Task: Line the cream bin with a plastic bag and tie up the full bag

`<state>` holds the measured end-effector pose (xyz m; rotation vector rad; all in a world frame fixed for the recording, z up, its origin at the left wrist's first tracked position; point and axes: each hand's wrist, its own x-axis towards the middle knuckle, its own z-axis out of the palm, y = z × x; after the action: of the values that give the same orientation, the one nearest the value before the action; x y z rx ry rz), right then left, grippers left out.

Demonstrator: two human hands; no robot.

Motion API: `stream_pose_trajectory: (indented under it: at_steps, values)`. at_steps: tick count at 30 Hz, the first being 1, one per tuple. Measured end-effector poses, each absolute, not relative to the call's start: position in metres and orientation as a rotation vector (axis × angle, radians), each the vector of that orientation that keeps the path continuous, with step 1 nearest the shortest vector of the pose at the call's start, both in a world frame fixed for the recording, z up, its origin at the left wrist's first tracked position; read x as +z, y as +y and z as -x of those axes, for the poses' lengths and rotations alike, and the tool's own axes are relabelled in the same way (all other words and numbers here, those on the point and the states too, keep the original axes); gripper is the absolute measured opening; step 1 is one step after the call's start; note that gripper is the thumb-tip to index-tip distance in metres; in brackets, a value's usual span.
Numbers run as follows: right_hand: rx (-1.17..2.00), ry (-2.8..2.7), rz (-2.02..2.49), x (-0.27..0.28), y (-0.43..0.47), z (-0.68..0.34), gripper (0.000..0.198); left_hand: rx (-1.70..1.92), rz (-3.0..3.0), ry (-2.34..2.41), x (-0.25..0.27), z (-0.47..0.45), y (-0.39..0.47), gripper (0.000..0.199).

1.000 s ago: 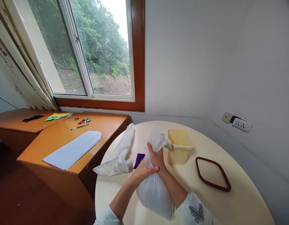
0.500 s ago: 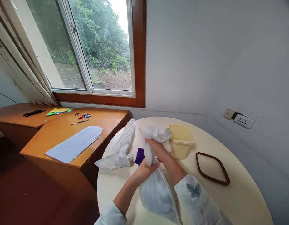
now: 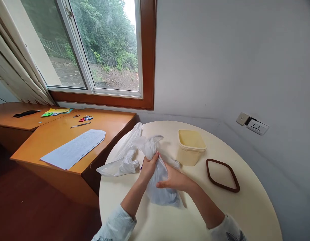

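Observation:
A filled, translucent white plastic bag (image 3: 161,197) is held upright over the round table, its gathered top (image 3: 148,145) flaring out above the grip. My left hand (image 3: 149,167) is closed around the bag's neck, thumb uppermost. Lower on the right side, my right hand (image 3: 173,179) cups the bag, thumb across the front and fingers hidden behind it. What the bag contains cannot be made out. Beside my left hand lies another white plastic bag (image 3: 128,162), loosely crumpled. More white plastic (image 3: 173,163) shows behind my right hand.
On the round cream table (image 3: 215,217) stand a pale yellow square tub (image 3: 190,155) and, to its right, a brown rounded frame (image 3: 236,182). A wooden desk (image 3: 114,122) on the left bears papers (image 3: 74,150), a pen (image 3: 81,124) and keys (image 3: 86,118).
My left hand has moved up to the bag's neck. My right hand has come down from the twisted top to the bag's side. The purple cloth is now almost wholly hidden.

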<state>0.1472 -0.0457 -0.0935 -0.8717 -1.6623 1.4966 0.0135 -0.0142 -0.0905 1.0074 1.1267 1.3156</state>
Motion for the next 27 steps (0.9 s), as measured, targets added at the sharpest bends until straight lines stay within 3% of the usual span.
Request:
stream_pose_trajectory:
  at_steps: [4,14,20,27]
  values:
    - [1.513,-1.717,0.884,-0.094,-0.044,-0.138,0.099,1.381,-1.091,1.1,-0.08,-0.025,-0.021,0.024]
    - [1.628,-1.727,1.114,-0.097,-0.047,-0.131,0.038,0.884,-1.507,0.922,-0.062,-0.016,-0.031,0.045]
    - [1.498,-1.509,1.076,-0.101,-0.043,-0.12,0.037,0.685,-1.622,0.822,-0.067,0.005,-0.029,0.049]
    - [1.363,-1.395,0.891,-0.106,-0.042,-0.103,0.038,0.897,-1.496,0.808,-0.075,0.015,-0.038,0.058]
